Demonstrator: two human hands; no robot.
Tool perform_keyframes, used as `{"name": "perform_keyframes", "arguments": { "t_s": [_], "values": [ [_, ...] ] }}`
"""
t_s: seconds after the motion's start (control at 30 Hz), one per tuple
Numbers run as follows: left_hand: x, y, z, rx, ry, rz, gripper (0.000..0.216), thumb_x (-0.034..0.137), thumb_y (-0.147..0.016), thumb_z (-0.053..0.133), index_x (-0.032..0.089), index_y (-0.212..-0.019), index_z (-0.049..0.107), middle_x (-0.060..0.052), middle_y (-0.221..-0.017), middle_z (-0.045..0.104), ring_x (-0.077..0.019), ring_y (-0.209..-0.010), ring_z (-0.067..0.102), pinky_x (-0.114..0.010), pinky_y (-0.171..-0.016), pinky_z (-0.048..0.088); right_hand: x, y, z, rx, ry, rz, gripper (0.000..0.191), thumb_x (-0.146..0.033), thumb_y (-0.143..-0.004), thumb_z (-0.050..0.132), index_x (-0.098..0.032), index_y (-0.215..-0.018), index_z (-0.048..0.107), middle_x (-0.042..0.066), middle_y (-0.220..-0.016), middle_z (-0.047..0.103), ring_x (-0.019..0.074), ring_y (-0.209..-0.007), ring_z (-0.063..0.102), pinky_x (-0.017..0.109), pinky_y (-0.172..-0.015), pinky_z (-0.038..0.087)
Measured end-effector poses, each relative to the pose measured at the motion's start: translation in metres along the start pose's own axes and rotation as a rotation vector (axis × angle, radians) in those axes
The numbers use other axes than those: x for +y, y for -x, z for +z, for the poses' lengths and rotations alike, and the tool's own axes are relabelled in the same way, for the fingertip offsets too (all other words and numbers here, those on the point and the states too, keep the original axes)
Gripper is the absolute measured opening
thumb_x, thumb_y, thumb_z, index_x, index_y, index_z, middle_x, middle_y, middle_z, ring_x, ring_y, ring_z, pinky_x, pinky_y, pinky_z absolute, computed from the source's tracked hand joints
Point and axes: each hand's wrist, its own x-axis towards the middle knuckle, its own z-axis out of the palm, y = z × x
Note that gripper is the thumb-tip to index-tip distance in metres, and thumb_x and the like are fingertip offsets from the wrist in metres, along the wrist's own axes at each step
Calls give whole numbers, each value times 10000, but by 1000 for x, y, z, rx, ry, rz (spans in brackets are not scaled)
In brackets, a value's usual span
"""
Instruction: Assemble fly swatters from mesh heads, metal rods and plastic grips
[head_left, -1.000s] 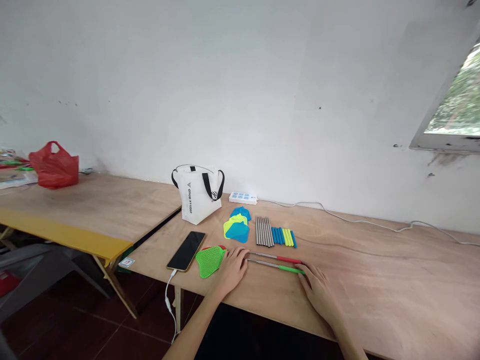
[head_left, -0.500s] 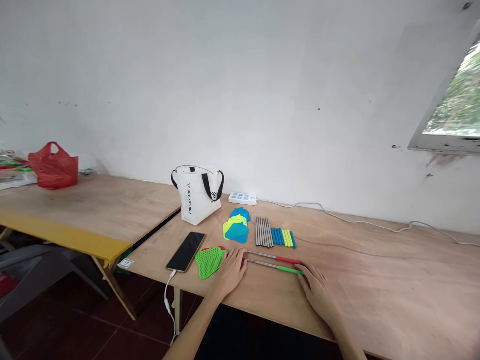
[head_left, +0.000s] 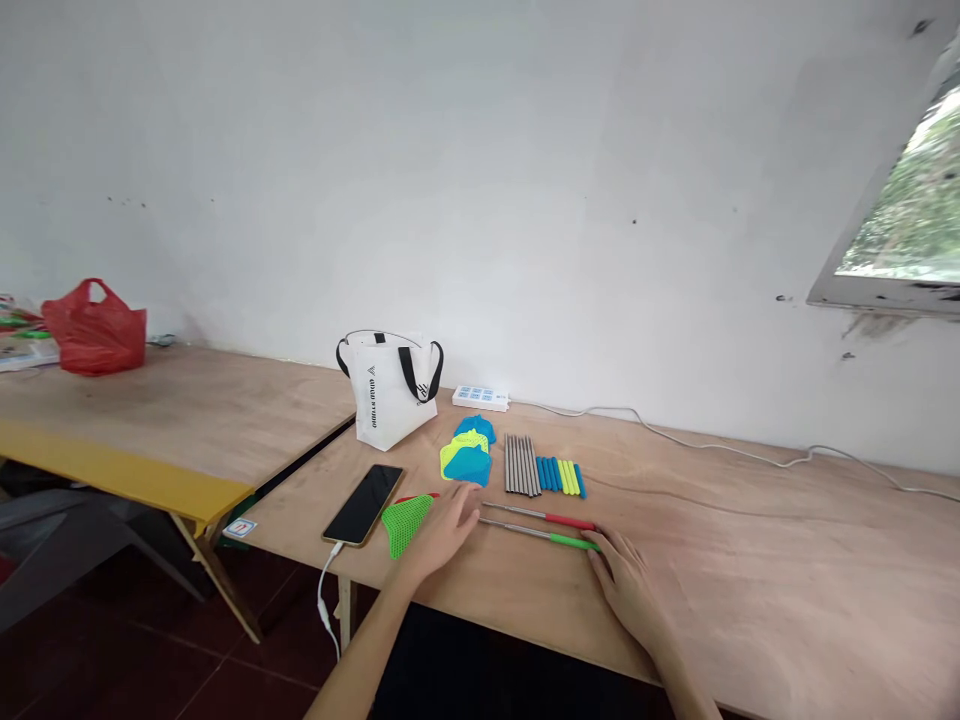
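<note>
Two fly swatters lie side by side on the table, one with a green head point(head_left: 406, 524) and green grip point(head_left: 574, 541), the other with a red grip point(head_left: 568, 521) and a red head mostly hidden under the green one. My left hand point(head_left: 442, 530) is over their necks, fingers extended and fingertips close to the loose blue swatter head point(head_left: 469, 465). Beside the grip ends rests my right hand point(head_left: 626, 580), fingers loosely spread and fingertips at the grips. Behind the swatters are a yellow swatter head point(head_left: 451, 455), several metal rods point(head_left: 522, 465), and several blue and yellow grips point(head_left: 566, 477).
A phone point(head_left: 364, 504) with a white charging cable lies to the left. Farther back stand a white bag point(head_left: 390, 400) with black handles and a power strip point(head_left: 481, 398), its cord running right along the wall. A red plastic bag point(head_left: 97, 330) sits on the neighbouring table.
My left hand has shifted slightly away from me, towards the loose blue and yellow heads, and covers more of the green head. The right hand stays by the grip ends. The view has moved slightly.
</note>
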Motion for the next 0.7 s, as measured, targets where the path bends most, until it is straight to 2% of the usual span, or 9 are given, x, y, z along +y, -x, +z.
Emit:
{"name": "perform_keyframes", "arguments": {
  "t_s": [0.1, 0.2, 0.3, 0.4, 0.53, 0.63, 0.7],
  "values": [
    [-7, 6, -28, -23, -123, -87, 381, 291, -966, 433, 244, -1329, 537, -101, -1375, 611, -285, -1307, 546, -429, -1071, 427, -2, 0, -2, 3, 0, -3, 391, -394, -1020, 365, -313, -1276, 648, 52, -1377, 632, 248, -1264, 596, 474, -1080, 466],
    [-19, 14, -49, -100, -299, -254, 488, 281, -858, 572, 225, -1343, 557, -142, -1495, 521, -361, -1420, 430, -486, -1081, 400, -3, -1, -2, -2, 12, -1, 397, -412, -1020, 368, -314, -1286, 646, 54, -1380, 631, 254, -1272, 590, 485, -1080, 462],
    [-26, 16, -58, -163, -388, -410, 625, 312, -770, 681, 202, -1372, 555, -181, -1541, 468, -422, -1429, 405, -516, -1070, 392, -4, -1, -3, -36, 23, 12, 421, -455, -1026, 364, -312, -1325, 624, 55, -1393, 627, 257, -1287, 580, 498, -1092, 448],
    [-26, 15, -58, -200, -425, -492, 698, 373, -762, 717, 175, -1406, 531, -226, -1498, 502, -447, -1376, 464, -531, -1049, 392, -5, -1, -1, -53, 49, 21, 482, -522, -1024, 366, -329, -1430, 536, 49, -1488, 559, 258, -1358, 527, 501, -1113, 431],
    [-26, 12, -56, -181, -421, -488, 706, 364, -740, 757, 186, -1390, 545, -227, -1419, 563, -449, -1309, 527, -552, -1031, 398, -3, 1, 6, -1, 139, 59, 596, -601, -1013, 332, -300, -1518, 429, 73, -1595, 437, 285, -1452, 420, 552, -1154, 366],
    [-30, 10, -56, -88, -352, -432, 643, 287, -743, 727, 197, -1361, 573, -204, -1388, 577, -427, -1255, 574, -525, -1004, 436, 1, 1, 11, 9, 154, 57, 584, -607, -1016, 309, -277, -1467, 481, 88, -1556, 487, 289, -1428, 450, 561, -1164, 344],
    [-32, 9, -58, -17, -245, -345, 555, 206, -745, 666, 206, -1298, 618, -167, -1366, 599, -381, -1239, 593, -470, -999, 463, 2, 1, 11, 24, 140, 46, 582, -608, -1013, 315, -255, -1438, 500, 107, -1527, 517, 292, -1399, 483, 546, -1154, 359]
  ]
}}
